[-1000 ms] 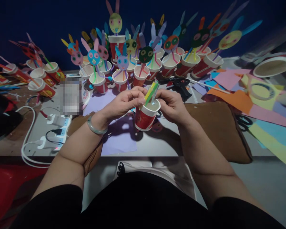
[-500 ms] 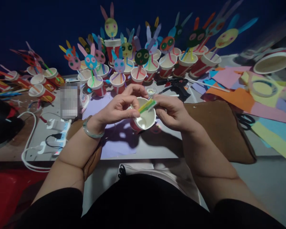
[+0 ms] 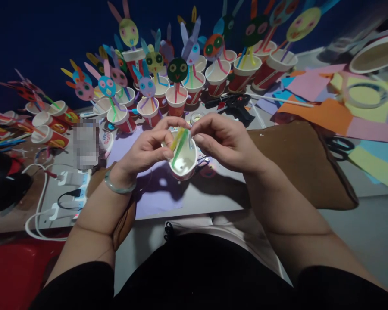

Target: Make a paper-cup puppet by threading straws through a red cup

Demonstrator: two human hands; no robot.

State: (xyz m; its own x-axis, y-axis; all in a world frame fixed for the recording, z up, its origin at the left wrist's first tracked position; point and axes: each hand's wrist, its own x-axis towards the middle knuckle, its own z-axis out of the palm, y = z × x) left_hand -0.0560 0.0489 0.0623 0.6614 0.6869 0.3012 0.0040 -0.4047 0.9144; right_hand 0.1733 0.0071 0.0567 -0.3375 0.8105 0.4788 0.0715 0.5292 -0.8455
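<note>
A paper cup (image 3: 184,168) stands in front of me with its white inside facing up. My left hand (image 3: 155,144) is at its left rim, thumb and fingers pinched on a yellow straw (image 3: 177,138). A green straw (image 3: 180,148) lies beside the yellow one, over the cup's mouth. My right hand (image 3: 218,140) is closed at the cup's upper right, its thumb and forefinger at the upper ends of the straws; what it pinches is too small to make out. Below the right hand, small scissors (image 3: 203,162) show in part beside the cup.
Cups with paper rabbit heads (image 3: 177,71) stand in rows behind. A brown pad (image 3: 304,168), black-handled scissors (image 3: 340,148), coloured paper (image 3: 333,116) and a tape roll (image 3: 366,95) lie right. A glue gun (image 3: 237,105) lies behind my right hand. A power strip (image 3: 84,193) is left.
The view has shifted, so the cups behind sit further left and higher. The straws now stand more steeply over the cup, and the small scissors beside it show more.
</note>
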